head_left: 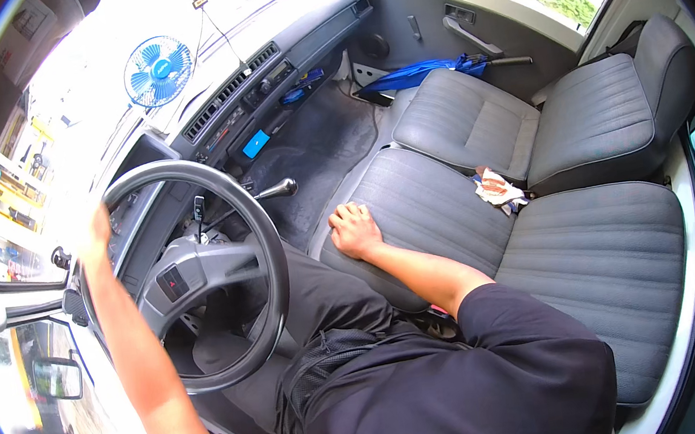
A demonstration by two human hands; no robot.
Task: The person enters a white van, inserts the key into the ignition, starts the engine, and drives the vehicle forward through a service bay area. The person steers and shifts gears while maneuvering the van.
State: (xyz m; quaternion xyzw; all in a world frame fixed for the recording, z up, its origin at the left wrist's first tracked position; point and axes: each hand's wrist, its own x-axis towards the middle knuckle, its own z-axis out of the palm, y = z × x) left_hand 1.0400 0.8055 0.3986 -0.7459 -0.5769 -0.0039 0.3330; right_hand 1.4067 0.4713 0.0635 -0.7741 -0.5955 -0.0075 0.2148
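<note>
Evidently, the left hand (92, 233) meets the steering wheel (199, 272) at ten o'clock, grip unclear; the right hand (355, 231), half-open, seemingly empty, rests on the seat (432, 207); gear lever (279, 190) untouched.

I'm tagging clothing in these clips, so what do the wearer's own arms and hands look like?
Short black sleeves leave both forearms bare. The right hand is ungloved, with no watch visible at the wrist. The left hand is blurred and washed out by glare, hiding its details.
</note>
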